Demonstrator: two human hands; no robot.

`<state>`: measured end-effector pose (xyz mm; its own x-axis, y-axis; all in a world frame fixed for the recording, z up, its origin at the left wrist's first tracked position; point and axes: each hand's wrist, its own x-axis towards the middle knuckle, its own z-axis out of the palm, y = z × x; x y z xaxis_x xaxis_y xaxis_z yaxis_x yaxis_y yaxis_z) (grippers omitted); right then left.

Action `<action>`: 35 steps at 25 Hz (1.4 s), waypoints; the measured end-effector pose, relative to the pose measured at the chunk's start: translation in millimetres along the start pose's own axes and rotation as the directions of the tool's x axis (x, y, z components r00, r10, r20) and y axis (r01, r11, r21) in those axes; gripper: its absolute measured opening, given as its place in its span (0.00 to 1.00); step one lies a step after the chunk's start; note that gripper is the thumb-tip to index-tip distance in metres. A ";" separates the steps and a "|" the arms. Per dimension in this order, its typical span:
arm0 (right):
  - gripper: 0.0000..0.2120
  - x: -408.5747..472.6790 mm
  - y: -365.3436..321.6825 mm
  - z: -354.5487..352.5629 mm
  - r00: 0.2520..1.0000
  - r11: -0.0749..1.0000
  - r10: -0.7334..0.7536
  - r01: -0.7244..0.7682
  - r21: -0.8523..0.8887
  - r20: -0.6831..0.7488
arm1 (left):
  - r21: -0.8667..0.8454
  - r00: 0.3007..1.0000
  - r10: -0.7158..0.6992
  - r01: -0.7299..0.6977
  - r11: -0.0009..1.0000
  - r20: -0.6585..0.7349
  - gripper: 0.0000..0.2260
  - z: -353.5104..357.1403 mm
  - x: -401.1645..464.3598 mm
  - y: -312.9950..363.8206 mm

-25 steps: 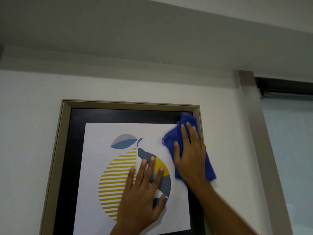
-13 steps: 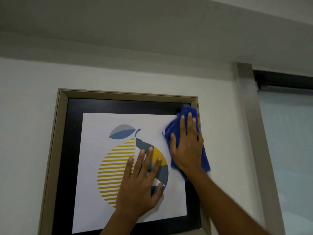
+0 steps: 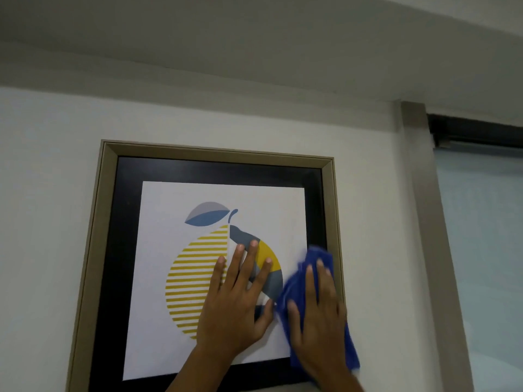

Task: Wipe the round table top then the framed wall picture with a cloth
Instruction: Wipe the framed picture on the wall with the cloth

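Observation:
A framed picture hangs on the white wall, with a beige frame, a black mat and a print of a striped yellow fruit. My left hand lies flat on the print with its fingers spread, holding nothing. My right hand presses a blue cloth against the lower right part of the picture, next to the frame's right side. The cloth sticks out above and below that hand. The round table is out of view.
A beige door or window jamb runs down the wall right of the picture, with a pale blue pane beyond it. The ceiling slopes overhead.
My right hand has slid the blue cloth down from the picture's upper right corner to its lower right part. The left hand stays flat on the print.

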<state>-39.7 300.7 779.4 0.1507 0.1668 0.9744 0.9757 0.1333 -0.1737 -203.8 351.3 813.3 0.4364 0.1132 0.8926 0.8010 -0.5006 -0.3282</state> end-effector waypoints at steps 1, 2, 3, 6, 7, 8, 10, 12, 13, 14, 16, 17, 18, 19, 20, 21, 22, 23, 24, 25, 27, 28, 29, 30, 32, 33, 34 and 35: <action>0.31 34.2 -2.2 -6.2 0.999 0.999 -0.039 0.039 -0.006 -0.029 | -0.003 1.000 0.004 -0.004 1.000 0.000 0.34 0.6 -0.9 -0.3; 0.32 75.8 -8.8 -12.0 0.995 0.998 -0.058 0.057 -0.014 -0.079 | -0.001 1.000 0.003 -0.003 1.000 -0.004 0.35 1.6 -0.5 -1.3; 0.32 117.0 -18.0 -18.5 0.992 0.998 -0.066 0.064 -0.021 -0.111 | 0.009 1.000 0.003 -0.003 1.000 0.004 0.35 3.2 0.2 -2.4; 0.32 172.2 -33.9 -23.5 0.991 0.997 -0.067 0.062 -0.051 -0.115 | 0.028 1.000 0.010 -0.009 1.000 -0.004 0.33 6.2 0.0 -2.7; 0.31 163.4 -29.4 -21.0 0.989 0.997 -0.059 0.052 -0.057 -0.134 | 0.031 1.000 0.012 -0.012 0.999 -0.011 0.32 5.7 0.0 -2.8; 0.31 136.9 -20.4 -16.5 0.987 0.997 -0.055 0.045 -0.069 -0.151 | 0.032 1.000 0.016 -0.016 0.999 -0.013 0.32 4.0 -0.3 -2.2; 0.32 54.4 -9.3 -5.2 0.997 0.994 -0.033 0.025 -0.104 -0.073 | 0.029 0.999 0.021 -0.020 0.999 -0.036 0.32 0.6 -0.6 -1.1; 0.33 -25.2 1.1 4.7 1.000 0.991 0.005 -0.009 -0.131 -0.030 | 0.030 0.999 0.022 -0.021 0.999 -0.041 0.32 0.2 -1.9 -1.1; 0.35 -41.3 5.5 4.6 0.998 0.993 0.033 -0.037 -0.113 -0.045 | 0.025 0.999 0.023 -0.022 0.999 -0.044 0.32 1.0 -2.0 -0.9; 0.34 -39.9 8.9 4.1 0.998 0.995 0.030 -0.036 -0.098 -0.056 | 0.018 0.998 0.022 -0.021 1.000 -0.054 0.32 2.2 -1.1 -0.7; 0.29 -6.7 5.4 -2.4 0.995 0.994 -0.075 0.069 -0.086 -0.071 | 0.011 0.997 0.014 -0.014 1.000 -0.075 0.33 5.1 -1.9 -0.2; 0.29 20.8 1.4 -9.0 0.987 0.989 -0.129 0.122 -0.078 -0.094 | 0.003 0.997 0.019 -0.019 1.000 -0.079 0.35 5.5 -3.5 -0.2; 0.29 55.0 -3.4 -17.0 0.982 0.987 -0.154 0.147 -0.073 -0.112 | -0.005 0.996 0.023 -0.023 1.000 -0.087 0.35 5.4 -5.5 -0.5; 0.30 94.1 -12.2 -24.7 0.982 0.988 -0.150 0.143 -0.065 -0.118 | -0.005 0.995 0.024 -0.025 1.000 -0.095 0.35 4.9 -5.6 -1.7; 0.32 128.8 -20.8 -29.9 0.987 0.992 -0.114 0.107 -0.064 -0.111 | 0.002 0.995 0.024 -0.024 1.000 -0.100 0.34 5.0 -5.8 -1.9; 0.32 156.0 -26.6 -31.4 0.989 0.995 -0.085 0.078 -0.064 -0.120 | 0.005 0.994 0.028 -0.027 1.000 -0.109 0.33 4.5 -5.3 -1.6; 0.32 171.0 -29.5 -27.0 0.990 0.997 -0.067 0.061 -0.055 -0.128 | 0.007 0.993 0.028 -0.028 1.000 -0.116 0.33 5.5 -5.4 -1.2; 0.32 171.8 -26.7 -20.3 0.989 0.997 -0.059 0.053 -0.048 -0.139 | 0.008 0.993 0.028 -0.027 1.000 -0.119 0.33 7.2 -5.7 -1.4; 0.33 157.9 -19.4 -12.4 0.987 0.999 -0.037 0.033 -0.025 -0.154 | 0.009 0.993 0.034 -0.033 0.999 -0.112 0.33 8.1 -5.9 -1.8; 0.33 126.4 -12.6 -5.7 0.985 1.000 0.001 0.003 0.019 -0.175 | 0.009 0.994 0.039 -0.039 0.999 -0.104 0.33 8.1 -5.2 -1.9; 0.34 33.9 -5.8 4.1 0.986 0.995 0.077 -0.067 0.069 -0.150 | 0.019 0.994 0.037 -0.036 0.999 -0.100 0.33 8.5 -4.3 -2.9; 0.35 -15.4 -3.0 8.2 0.988 0.994 0.102 -0.096 0.060 -0.114 | 0.024 0.995 0.038 -0.036 0.999 -0.094 0.33 8.9 -4.1 -3.6; 0.35 -52.2 -1.3 8.8 0.989 0.991 0.122 -0.117 0.064 -0.085 | 0.026 0.996 0.038 -0.036 0.999 -0.083 0.32 8.8 -4.4 -3.5; 0.36 -66.8 4.2 7.0 0.991 0.990 0.120 -0.115 0.080 -0.058 | 0.027 0.996 0.035 -0.033 0.999 -0.083 0.33 8.7 -3.2 -3.1; 0.36 -36.7 15.6 5.6 0.999 0.996 0.047 -0.045 0.077 -0.014 | 0.025 0.996 0.028 -0.026 0.999 -0.084 0.33 7.4 -1.7 -1.8; 0.36 -8.8 12.1 2.6 1.000 0.998 0.014 -0.012 0.054 -0.022 | 0.023 0.996 0.033 -0.031 0.999 -0.087 0.34 6.8 -1.3 -2.4; 0.36 27.4 5.1 0.5 0.998 0.999 -0.007 0.010 0.040 -0.062 | 0.019 0.995 0.033 -0.032 0.999 -0.094 0.35 7.5 -2.7 -3.1; 0.36 69.8 -6.1 -4.1 0.995 0.999 -0.019 0.024 0.048 -0.099 | 0.015 0.994 0.030 -0.029 0.999 -0.100 0.35 7.2 -2.8 -4.3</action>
<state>-34.5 307.6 849.0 0.1469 0.0665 0.9869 0.9704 0.1836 -0.1568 -205.6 359.3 810.0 0.4170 0.0113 0.9088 0.7942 -0.4907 -0.3583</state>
